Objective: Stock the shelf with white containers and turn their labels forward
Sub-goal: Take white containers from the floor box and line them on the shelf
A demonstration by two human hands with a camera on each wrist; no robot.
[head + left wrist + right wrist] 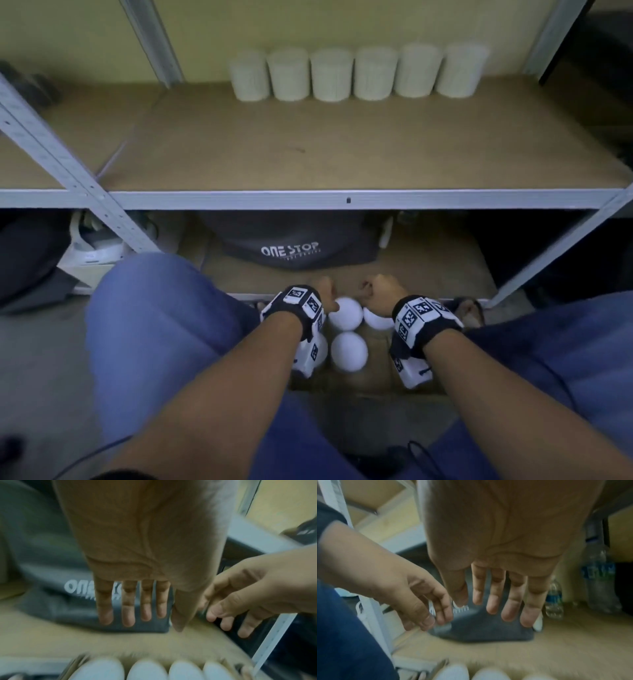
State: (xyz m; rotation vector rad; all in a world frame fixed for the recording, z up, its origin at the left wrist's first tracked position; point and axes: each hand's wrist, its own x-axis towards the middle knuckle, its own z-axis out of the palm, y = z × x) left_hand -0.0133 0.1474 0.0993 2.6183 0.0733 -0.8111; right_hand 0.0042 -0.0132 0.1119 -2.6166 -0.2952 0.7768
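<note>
6 white containers (pixel 356 73) on shelf (pixel 342 150)

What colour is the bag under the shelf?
Dark grey bag with white lettering, clearest in the head view.

Head camera looks steeply down from above the knees, taking in the shelf (pixel 342 144) far ahead and both forearms near. Left wrist camera sits tight behind the left hand (pixel 145 547), facing forward along the fingers toward the dark bag (pixel 51 574). Right wrist camera does likewise behind the right hand (pixel 505 534). All three share that bag; each wrist view catches the other hand.
</note>
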